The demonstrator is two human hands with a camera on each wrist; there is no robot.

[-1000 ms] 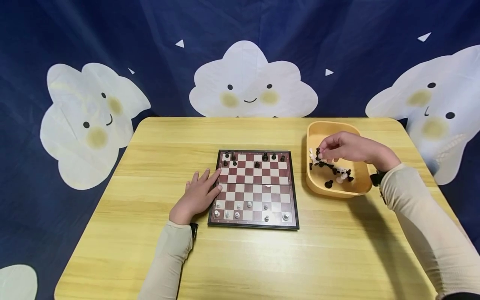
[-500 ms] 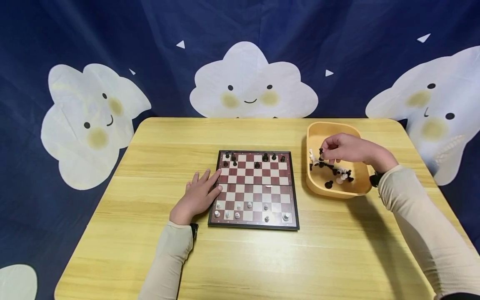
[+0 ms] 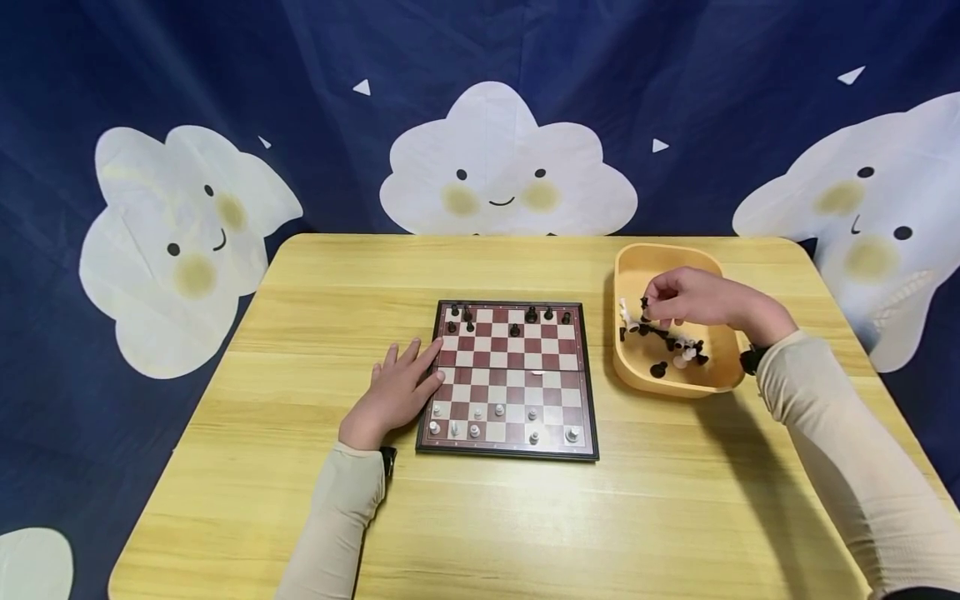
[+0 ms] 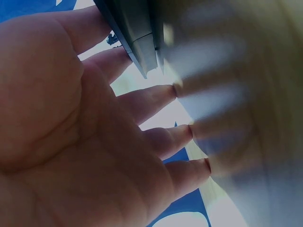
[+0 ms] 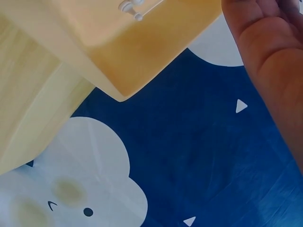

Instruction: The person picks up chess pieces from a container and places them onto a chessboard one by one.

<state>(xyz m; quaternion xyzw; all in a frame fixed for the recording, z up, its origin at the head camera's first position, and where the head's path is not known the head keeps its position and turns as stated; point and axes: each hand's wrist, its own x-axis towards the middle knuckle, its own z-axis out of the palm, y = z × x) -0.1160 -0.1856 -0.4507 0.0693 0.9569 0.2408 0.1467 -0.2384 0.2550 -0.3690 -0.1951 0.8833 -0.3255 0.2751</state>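
Observation:
In the head view, my left hand [image 3: 393, 392] lies at the left side of a folding chessboard [image 3: 510, 379]. Its fingers are spread, with thumb and index finger on the board's left edge. The left wrist view shows the other fingertips [image 4: 182, 135] down on the table beside the dark board edge [image 4: 137, 35]. Over a yellow plastic basket [image 3: 675, 383], my right hand [image 3: 697, 296] pinches a black chess piece [image 3: 644, 305] between thumb and fingers. Its exact kind is too small to tell. Loose black and white pieces [image 3: 684, 343] lie below in the basket.
Several black pieces [image 3: 531, 315] stand along the board's far side, and several white pieces [image 3: 572, 434] along its near side. The wooden table [image 3: 510, 533] ends at a blue curtain [image 3: 330, 167] with printed clouds behind it.
My right hand has shifted slightly to the right over the basket, the black chess piece between its fingers. The left hand and the board have stayed where they were.

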